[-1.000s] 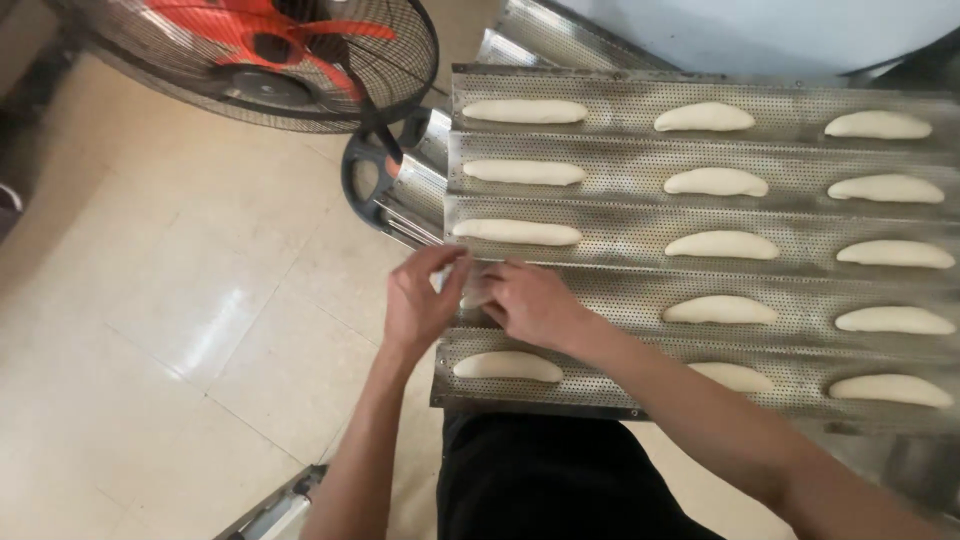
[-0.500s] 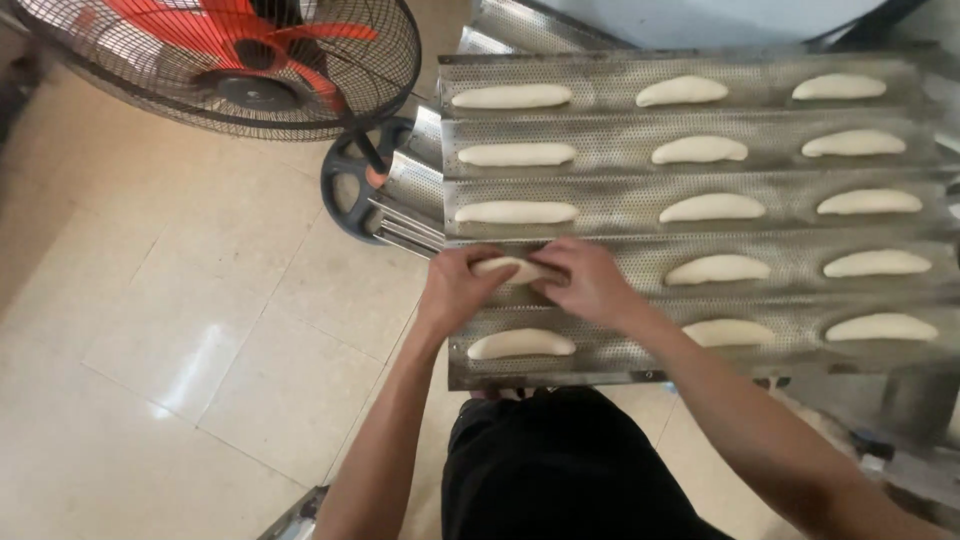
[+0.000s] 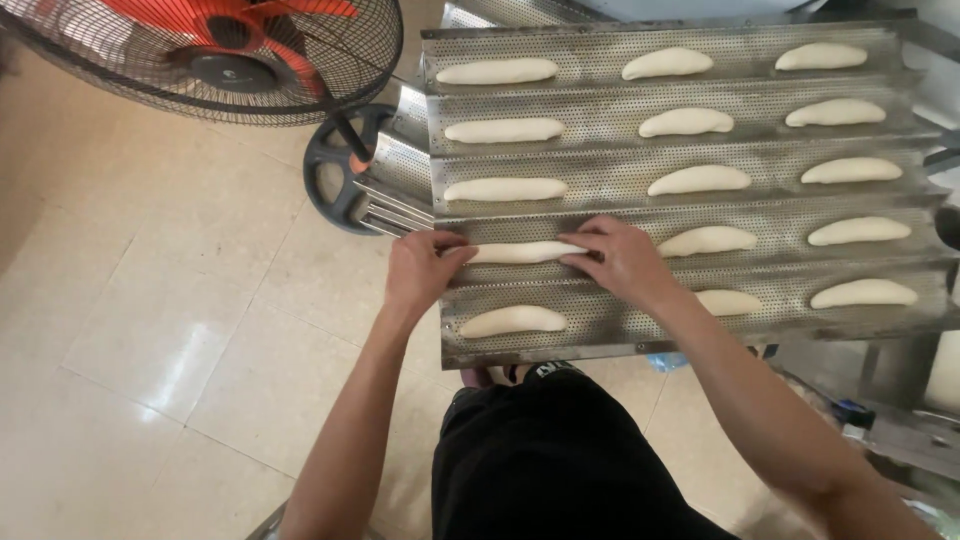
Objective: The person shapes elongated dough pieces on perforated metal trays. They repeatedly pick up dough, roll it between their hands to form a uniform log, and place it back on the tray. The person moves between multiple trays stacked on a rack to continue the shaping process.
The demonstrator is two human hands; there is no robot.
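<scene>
A perforated metal baking tray (image 3: 600,345) with long grooves holds several pale dough pieces in rows. My left hand (image 3: 420,268) and my right hand (image 3: 622,258) each pinch one end of a long dough piece (image 3: 522,252) lying in the fourth groove from the far side, at the tray's left. Another dough piece (image 3: 512,320) lies in the nearest groove, just below my hands. More dough pieces (image 3: 705,240) sit to the right in the same groove.
A large floor fan (image 3: 215,55) with red blades and a black wire guard stands at the upper left on a beige tiled floor (image 3: 150,330). Stacked metal trays (image 3: 385,175) lie beside the fan's base. A metal rack frame (image 3: 890,420) stands at the lower right.
The dough piece between my hands has been stretched longer, and my hands have moved apart to its two ends. The view has shifted slightly.
</scene>
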